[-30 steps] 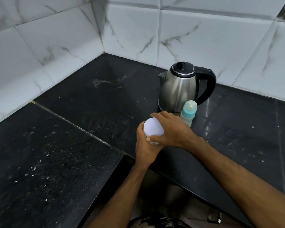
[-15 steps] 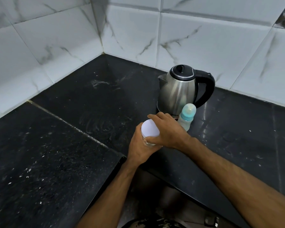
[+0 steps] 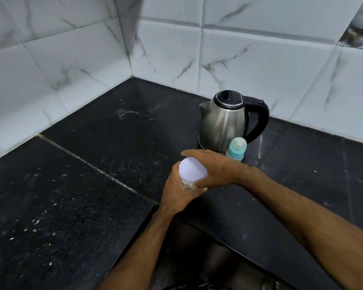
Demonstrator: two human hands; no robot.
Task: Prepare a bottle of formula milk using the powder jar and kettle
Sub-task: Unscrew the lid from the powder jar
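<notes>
My left hand [image 3: 176, 191] grips the clear body of the powder jar [image 3: 187, 184] from below and the left. The jar's white lid [image 3: 192, 169] faces up, and my right hand [image 3: 220, 168] is wrapped around the lid's far and right side. Just behind my right hand stands the baby bottle [image 3: 236, 148] with a teal collar and a clear cap. A steel kettle [image 3: 224, 122] with a black lid and handle stands behind the bottle, close to the wall. The jar's lower part is hidden by my fingers.
The black stone counter [image 3: 92, 185] runs into a corner of white marbled wall tiles [image 3: 260, 65]. A seam crosses the counter at the left. The counter's front edge forms an inner corner under my forearms, with the dark floor below.
My right hand has turned around the lid, its fingers now stretched further to the left. Both hands and the jar stay at the same spot by the bottle.
</notes>
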